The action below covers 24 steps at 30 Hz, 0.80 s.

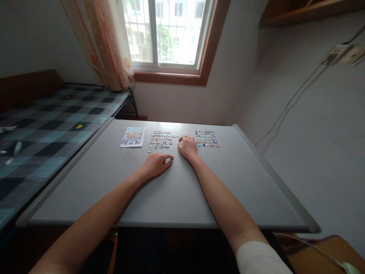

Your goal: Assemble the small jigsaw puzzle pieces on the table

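Loose jigsaw puzzle pieces lie in rows on a light grey table (225,182). One group of pieces (161,140) is left of centre, another group (207,139) to the right. Between the two groups, my right hand (188,146) rests on the tabletop with its fingers curled down; anything under them is hidden. My left hand (156,164) lies just in front of the left group, its thumb and forefinger bent together at the tips. Whatever they pinch is too small to make out. Left of the pieces lies a printed picture sheet (132,137) with a colourful cartoon design.
A bed with a checked cover (82,110) stands along the table's left side. Beyond the far edge are a window (168,34) and a curtain (105,45). A cable (291,101) runs down the right wall from a socket (338,53).
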### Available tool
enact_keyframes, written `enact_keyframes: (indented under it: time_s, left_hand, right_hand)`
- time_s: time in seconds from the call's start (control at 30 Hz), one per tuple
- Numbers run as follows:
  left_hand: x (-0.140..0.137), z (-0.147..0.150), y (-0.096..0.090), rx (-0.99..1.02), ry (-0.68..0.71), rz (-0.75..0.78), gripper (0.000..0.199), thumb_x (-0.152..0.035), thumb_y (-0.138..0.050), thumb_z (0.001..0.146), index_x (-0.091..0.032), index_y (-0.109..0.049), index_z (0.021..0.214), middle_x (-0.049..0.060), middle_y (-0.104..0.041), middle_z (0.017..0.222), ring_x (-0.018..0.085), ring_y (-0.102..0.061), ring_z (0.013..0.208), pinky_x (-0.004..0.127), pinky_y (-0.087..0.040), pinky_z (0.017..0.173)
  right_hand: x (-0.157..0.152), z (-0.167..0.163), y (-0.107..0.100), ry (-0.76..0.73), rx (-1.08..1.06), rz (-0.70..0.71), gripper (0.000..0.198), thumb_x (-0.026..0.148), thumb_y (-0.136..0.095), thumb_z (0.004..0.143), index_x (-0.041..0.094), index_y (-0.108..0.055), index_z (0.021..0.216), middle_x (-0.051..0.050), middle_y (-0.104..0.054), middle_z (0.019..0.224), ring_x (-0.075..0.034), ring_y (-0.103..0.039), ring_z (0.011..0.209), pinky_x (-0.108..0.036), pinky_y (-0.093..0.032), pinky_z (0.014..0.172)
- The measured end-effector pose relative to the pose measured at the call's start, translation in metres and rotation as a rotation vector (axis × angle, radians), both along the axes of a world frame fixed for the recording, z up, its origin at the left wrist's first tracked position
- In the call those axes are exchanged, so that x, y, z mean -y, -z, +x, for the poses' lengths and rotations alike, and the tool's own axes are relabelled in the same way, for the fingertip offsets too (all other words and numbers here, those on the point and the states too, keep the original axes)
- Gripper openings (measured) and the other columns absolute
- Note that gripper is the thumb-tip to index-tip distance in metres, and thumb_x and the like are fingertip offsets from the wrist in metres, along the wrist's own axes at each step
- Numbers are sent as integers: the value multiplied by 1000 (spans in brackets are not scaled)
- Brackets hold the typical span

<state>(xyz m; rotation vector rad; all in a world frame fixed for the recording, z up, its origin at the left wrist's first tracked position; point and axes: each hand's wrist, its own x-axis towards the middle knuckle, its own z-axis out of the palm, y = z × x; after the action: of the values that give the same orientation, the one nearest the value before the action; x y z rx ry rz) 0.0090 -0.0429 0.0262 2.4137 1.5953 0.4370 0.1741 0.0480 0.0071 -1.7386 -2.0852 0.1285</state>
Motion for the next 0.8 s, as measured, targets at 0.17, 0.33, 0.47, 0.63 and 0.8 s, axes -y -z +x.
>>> enact_keyframes:
  time_s: [0.17, 0.33, 0.47, 0.63, 0.8]
  left_hand:
    - [1, 0, 0, -4, -12, -9, 35, -42, -45, 87, -28, -68, 108, 1, -65, 67, 12, -54, 58, 23, -35, 59]
    - [0, 0, 2, -3, -3, 1, 34, -42, -44, 87, -29, -68, 108, 0, -65, 67, 12, -54, 58, 23, -33, 58]
    - [0, -1, 3, 3, 2, 12, 34, -42, -44, 87, -28, -68, 107, 0, -65, 67, 12, -53, 57, 23, -32, 56]
    - [0, -2, 3, 2, 7, 20, 33, -42, -45, 87, -30, -68, 107, -1, -65, 67, 12, -54, 58, 23, -31, 56]
    - [-1, -1, 2, -3, 7, 14, 33, -42, -45, 87, -29, -68, 108, -1, -65, 67, 12, -54, 57, 23, -32, 56]
  right_hand:
    - [-1, 0, 1, -6, -15, 14, 18, 25, -46, 83, 22, -59, 95, -7, -60, 113, -27, -45, 106, -39, -35, 88]
    - [-1, 0, 1, -6, -17, 14, 18, 25, -46, 83, 22, -59, 95, -7, -59, 113, -26, -45, 106, -38, -35, 87]
    - [-1, 0, 1, -4, -14, 10, 18, 25, -46, 83, 22, -59, 95, -7, -59, 113, -26, -45, 106, -39, -35, 88]
    - [-1, 0, 1, -3, -18, 9, 18, 25, -46, 83, 22, -59, 95, -7, -59, 113, -26, -45, 106, -39, -35, 87]
    - [-2, 0, 2, -6, -27, 14, 18, 25, -46, 83, 22, -59, 95, -7, -60, 113, -26, -46, 105, -39, -35, 88]
